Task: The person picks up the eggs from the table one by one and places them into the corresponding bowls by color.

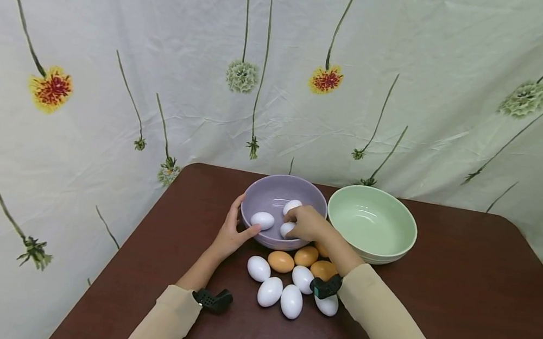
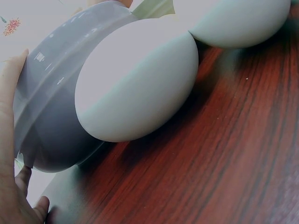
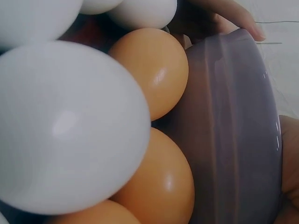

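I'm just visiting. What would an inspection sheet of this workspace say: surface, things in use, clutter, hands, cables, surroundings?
Surface: dark reddish-brown table, wood-grained.
Job's things: purple bowl with three white eggs inside; green bowl to its right; in front, loose white eggs and brown eggs, some partly hidden by the right arm.
Clutter: nothing seen.
Left hand: grips the purple bowl's rim.
Right hand: inside that bowl, finger and thumb around a white egg.
Cables: nothing seen.
Surroundings: pale flower-printed cloth hanging behind.
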The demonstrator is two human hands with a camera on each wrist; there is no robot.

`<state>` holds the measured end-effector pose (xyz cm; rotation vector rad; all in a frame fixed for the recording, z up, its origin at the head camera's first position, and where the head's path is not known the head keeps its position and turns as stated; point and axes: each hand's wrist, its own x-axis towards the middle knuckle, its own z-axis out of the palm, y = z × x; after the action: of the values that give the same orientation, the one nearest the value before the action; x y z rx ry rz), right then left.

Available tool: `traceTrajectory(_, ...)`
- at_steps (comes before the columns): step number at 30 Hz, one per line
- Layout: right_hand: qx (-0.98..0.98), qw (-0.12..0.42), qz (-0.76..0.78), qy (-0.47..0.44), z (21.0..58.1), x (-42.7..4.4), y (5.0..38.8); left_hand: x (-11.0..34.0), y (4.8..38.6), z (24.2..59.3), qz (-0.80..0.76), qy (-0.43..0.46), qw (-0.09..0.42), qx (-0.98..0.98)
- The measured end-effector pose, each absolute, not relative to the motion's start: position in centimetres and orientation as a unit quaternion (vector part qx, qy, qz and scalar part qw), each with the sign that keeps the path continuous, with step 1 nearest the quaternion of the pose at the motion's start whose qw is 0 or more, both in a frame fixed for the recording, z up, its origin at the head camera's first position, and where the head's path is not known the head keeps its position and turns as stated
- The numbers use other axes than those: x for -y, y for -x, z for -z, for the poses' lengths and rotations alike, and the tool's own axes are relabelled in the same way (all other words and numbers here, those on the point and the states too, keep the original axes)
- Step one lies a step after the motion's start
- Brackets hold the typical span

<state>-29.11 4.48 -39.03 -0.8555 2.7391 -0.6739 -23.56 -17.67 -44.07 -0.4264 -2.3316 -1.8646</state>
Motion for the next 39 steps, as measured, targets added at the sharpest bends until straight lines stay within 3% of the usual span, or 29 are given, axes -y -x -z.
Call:
traceTrajectory(15, -0.928, 0.084, 0.238, 0.276, 39.1, -4.5, 28.8, 17.6, 23.6, 44.2, 0.611, 0.141, 0.064, 0.776)
traceTrajectory(22, -0.905, 0.042, 0.321, 0.274, 39.8, -5.0, 28.6, 17.6, 23.5, 43.9, 0.610, 0.135, 0.061, 0.778)
traceTrajectory(39, -0.778, 0.017, 0.577, 0.249, 40.0, -6.4, 28.3, 17.5, 23.5, 43.9, 0.617, 0.148, 0.068, 0.770)
